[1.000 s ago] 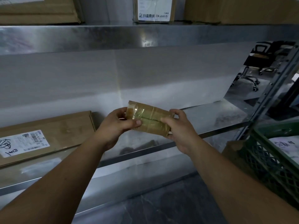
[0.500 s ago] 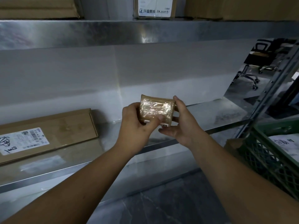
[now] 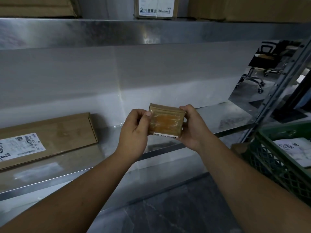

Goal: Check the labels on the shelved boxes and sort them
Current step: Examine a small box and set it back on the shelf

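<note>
A small cardboard box [image 3: 165, 121] wrapped in clear tape is held in front of the metal shelf [image 3: 223, 116], between both hands. My left hand [image 3: 134, 132] grips its left side with the thumb on the taped face. My right hand [image 3: 193, 130] grips its right side and underside. A strip of white label shows along the box's bottom edge. A flat brown box [image 3: 55, 135] with a white shipping label lies on the shelf at the left.
Above, the upper shelf [image 3: 117, 29] carries a labelled box [image 3: 156, 7] and other cardboard boxes. A green plastic crate [image 3: 277, 155] with a white parcel [image 3: 296, 150] inside stands at the right. Office chairs [image 3: 262, 64] are visible beyond the shelf post.
The small box has been turned in both hands from a long side to a broad taped face, with a label strip now at its bottom edge. The hands shifted slightly right.
</note>
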